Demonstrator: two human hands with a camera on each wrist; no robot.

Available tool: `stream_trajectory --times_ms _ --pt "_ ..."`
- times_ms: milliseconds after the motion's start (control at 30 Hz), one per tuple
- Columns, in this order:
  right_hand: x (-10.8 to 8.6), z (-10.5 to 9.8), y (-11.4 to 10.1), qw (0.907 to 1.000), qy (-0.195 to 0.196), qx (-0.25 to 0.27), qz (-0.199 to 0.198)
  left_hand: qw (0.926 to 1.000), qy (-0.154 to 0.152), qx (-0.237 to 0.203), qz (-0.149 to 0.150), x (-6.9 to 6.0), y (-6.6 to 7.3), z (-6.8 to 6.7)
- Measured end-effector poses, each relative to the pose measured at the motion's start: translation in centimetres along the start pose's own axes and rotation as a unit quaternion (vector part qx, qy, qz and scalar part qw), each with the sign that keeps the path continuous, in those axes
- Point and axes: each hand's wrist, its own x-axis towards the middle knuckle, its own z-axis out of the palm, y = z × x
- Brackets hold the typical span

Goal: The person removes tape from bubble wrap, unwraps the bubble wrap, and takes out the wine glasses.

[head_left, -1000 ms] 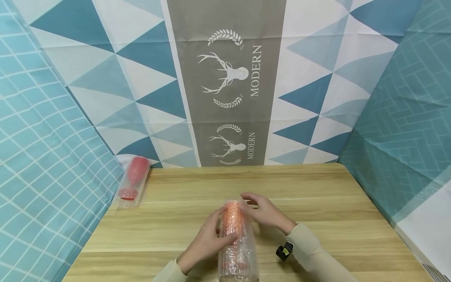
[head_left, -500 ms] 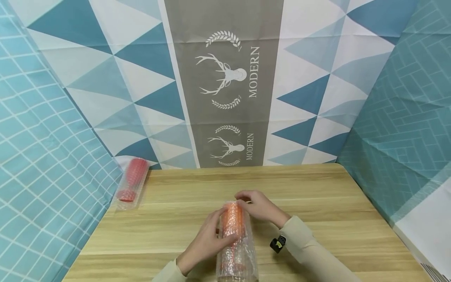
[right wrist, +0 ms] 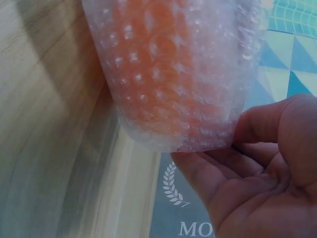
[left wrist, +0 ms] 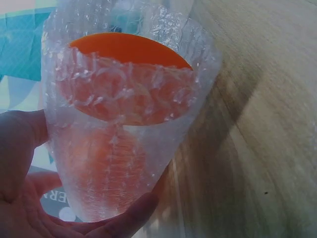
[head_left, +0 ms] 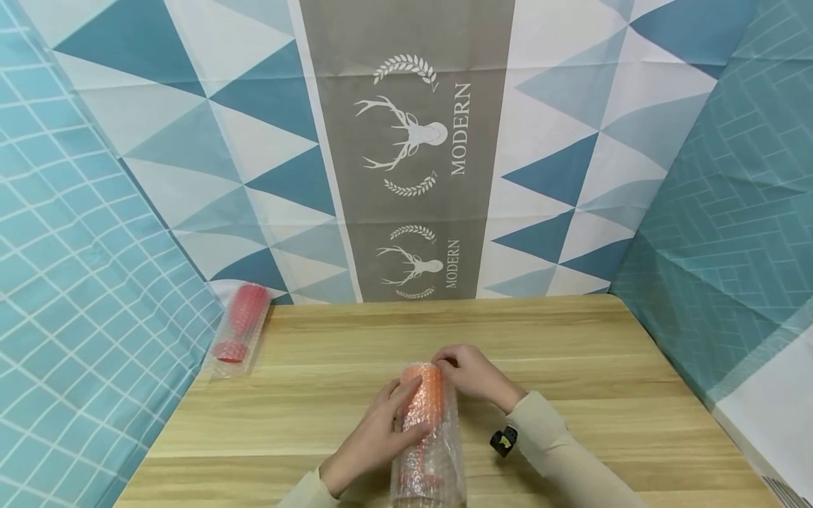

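An orange goblet [head_left: 427,395] lies inside a clear bubble wrap sleeve [head_left: 444,458] at the table's near middle. In the left wrist view its round orange foot [left wrist: 129,49] shows at the sleeve's open near end. My left hand [head_left: 375,441] grips the wrapped goblet from the left, thumb over the top. At the far right corner, my right hand [head_left: 471,374] pinches the end of the bubble wrap, as the right wrist view also shows, with thumb and fingers at the wrap's edge [right wrist: 203,141]. The goblet's lower side is hidden.
A red goblet [head_left: 246,310] in bubble wrap lies at the table's far left corner, against the blue tiled cloth [head_left: 95,282]. The wooden table [head_left: 559,339] meets a patterned cloth backdrop [head_left: 419,176] behind. A black device [head_left: 504,442] sits on my right wrist.
My right fingers have drawn together at the wrap's far right corner. My left index finger has shifted to the right across the top of the wrap. The bundle stays nearly in place.
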Motion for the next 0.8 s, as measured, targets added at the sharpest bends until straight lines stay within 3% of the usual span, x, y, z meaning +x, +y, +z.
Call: stream_trajectory --times_ms 367,633,800 --pt "-0.3 0.1 1.1 0.9998 0.016 0.015 0.006 0.9999 0.008 0.000 -0.009 0.0 -0.2 0.1" --pt "-0.7 0.1 2.1 0.9994 0.016 0.006 -0.030 0.9999 0.003 -0.006 -0.008 -0.1 -0.3 0.1" --pt "-1.0 0.1 2.7 0.9997 0.019 0.008 -0.012 0.9999 -0.003 -0.008 -0.014 0.0 -0.3 0.1"
